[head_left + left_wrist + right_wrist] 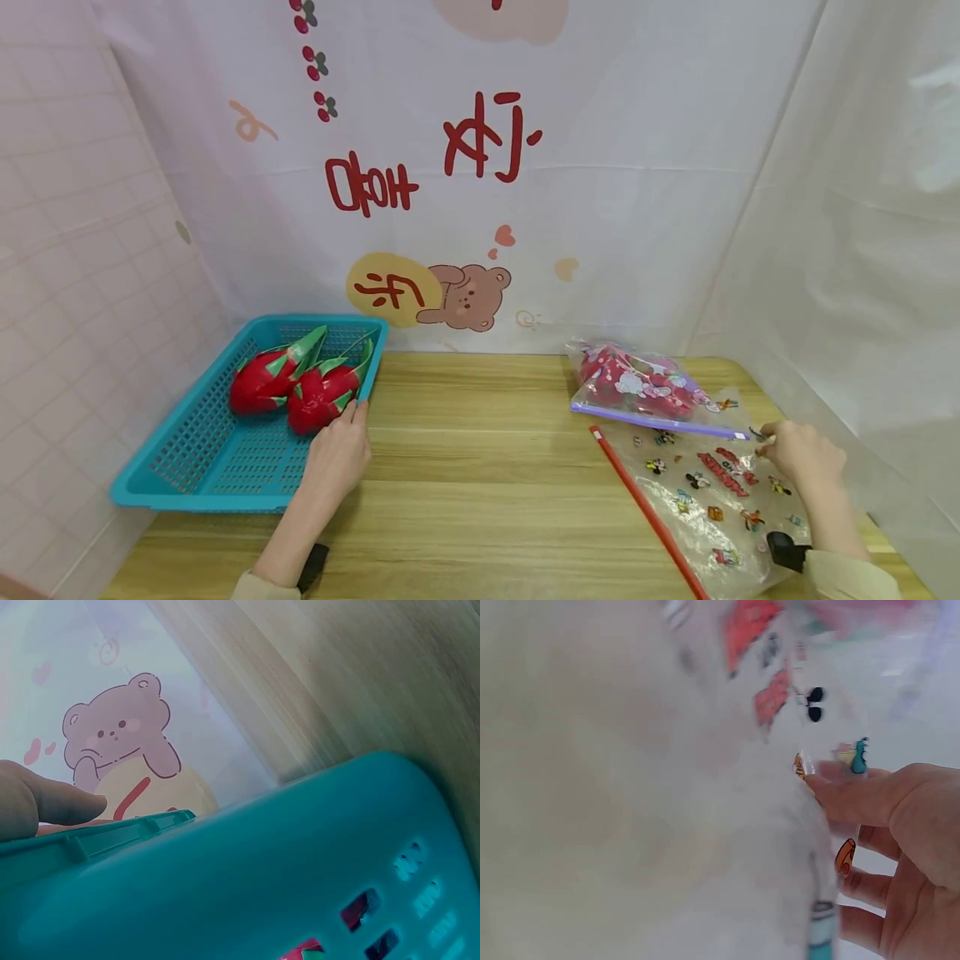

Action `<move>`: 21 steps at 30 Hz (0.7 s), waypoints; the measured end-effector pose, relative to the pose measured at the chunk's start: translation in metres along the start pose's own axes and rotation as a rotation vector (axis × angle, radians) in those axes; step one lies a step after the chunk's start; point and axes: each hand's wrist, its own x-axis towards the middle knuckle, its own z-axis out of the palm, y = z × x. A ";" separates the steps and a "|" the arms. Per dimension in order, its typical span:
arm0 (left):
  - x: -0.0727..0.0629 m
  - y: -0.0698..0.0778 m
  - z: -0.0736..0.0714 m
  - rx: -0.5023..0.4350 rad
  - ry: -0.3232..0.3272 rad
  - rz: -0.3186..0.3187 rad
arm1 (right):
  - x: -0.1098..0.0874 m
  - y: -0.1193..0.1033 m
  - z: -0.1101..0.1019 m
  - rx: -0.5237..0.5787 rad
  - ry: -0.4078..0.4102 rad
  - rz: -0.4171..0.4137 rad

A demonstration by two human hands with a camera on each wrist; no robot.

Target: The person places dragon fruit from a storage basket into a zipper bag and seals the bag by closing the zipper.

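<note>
A: L-hand grip (pixel 339 450): what was its cond.?

B: Narrow. It held the R rim (pixel 375 358) of the teal basket (pixel 206 502), fingers curled at the edge. Basket sat at the L end of the wood-grain surface (pixel 480 483), w/ 2 red dragon fruits (pixel 324 402) side by side inside.

A: R-hand grip (pixel 806 450)?

B: Also narrow. It pinched the edge of the clear zip bag (pixel 697 500) w/ cartoon prints, near the bag's far R corner. Bag lay on the surface, R side; its red closure strip (pixel 648 512) ran along the L edge.

A: Adj. items?

B: Purple-strip zip bag (pixel 637 379), just behind the clear one. Red contents showed thru; exact type couldn't be IDed. At rear: white fabric backdrop (pixel 615 142) w/ bear print (pixel 471 296).
</note>
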 end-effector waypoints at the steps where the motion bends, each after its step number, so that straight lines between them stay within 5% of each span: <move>1: 0.000 0.000 0.000 -0.001 0.000 -0.001 | -0.001 -0.004 -0.006 -0.004 0.020 -0.003; 7: 0.001 0.002 0.001 -0.014 -0.015 -0.009 | -0.010 -0.032 -0.033 -0.017 0.178 0.003; 13: 0.001 0.002 -0.001 -0.012 -0.021 -0.010 | -0.022 -0.053 -0.061 -0.053 0.366 0.115; 17: 0.001 0.001 -0.003 -0.012 -0.024 -0.017 | -0.026 -0.066 -0.077 -0.091 0.767 0.153; 21: 0.001 0.001 -0.002 -0.025 -0.029 -0.015 | -0.023 -0.074 -0.091 -0.086 1.229 0.063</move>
